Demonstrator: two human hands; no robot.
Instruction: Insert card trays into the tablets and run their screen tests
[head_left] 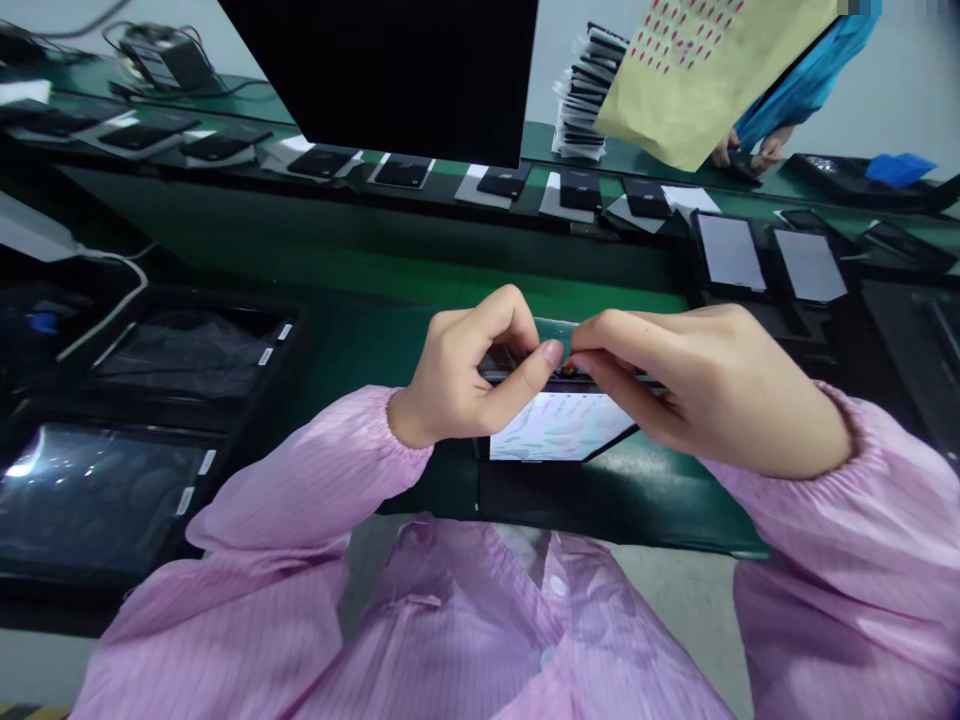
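A small device (pixel 562 425) with a lit, whitish screen stands tilted on the dark green mat, its top edge under my fingers. My left hand (pixel 480 370) is curled, thumb and forefinger brought together at that edge; what they pinch is too small to tell. From the right, my right hand (pixel 675 380) meets the same edge with thumb and forefinger together, close to the left fingertips. A tiny dark and orange part (pixel 570 370) shows between the two hands. Below the screen lies a flat black piece (pixel 529 487).
Black trays (pixel 217 450) with film-covered panels stand at the left. A shelf behind holds a row of black devices (pixel 405 170). Two white-screened devices (pixel 729 253) lie at the right. A large black panel (pixel 405 70) hangs above; another person's hands (pixel 769 150) are at the far right.
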